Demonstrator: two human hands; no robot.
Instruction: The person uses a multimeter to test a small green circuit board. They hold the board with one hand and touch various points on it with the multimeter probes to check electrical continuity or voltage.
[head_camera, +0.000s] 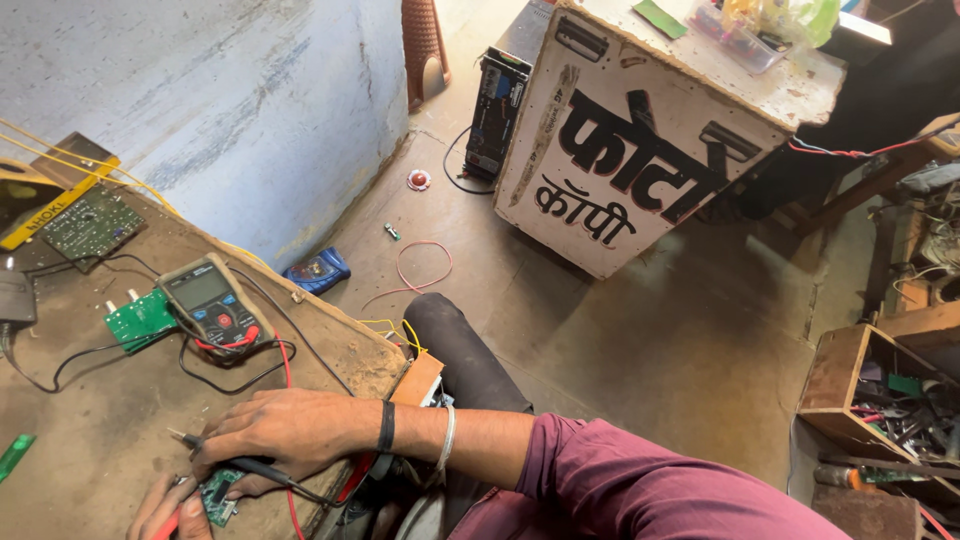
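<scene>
The right hand (285, 432) lay across the worn workbench (90, 430), fingers curled narrowly around a black test probe (240, 462) whose metal tip pointed left. The probe's black lead ran back under the wrist. The left hand (172, 508) was cut off by the lower frame edge; only the fingers showed. They pinched a small green circuit board (219, 495) lying on the bench just beneath the right hand. A red item at those fingers was too cropped to identify. Whether the probe tip touched the board could not be determined.

A multimeter (213, 303) lay further back on the bench, its red and black leads looping toward the hands. A second green board (140, 320) lay just beside it on the left, and a larger dark green board (92, 226) lay near the wall. The multimeter display could not be read.

On the floor well apart stood a white painted box (640, 150), with a wooden crate (880, 400) of tools at the right edge, partly out of view.
</scene>
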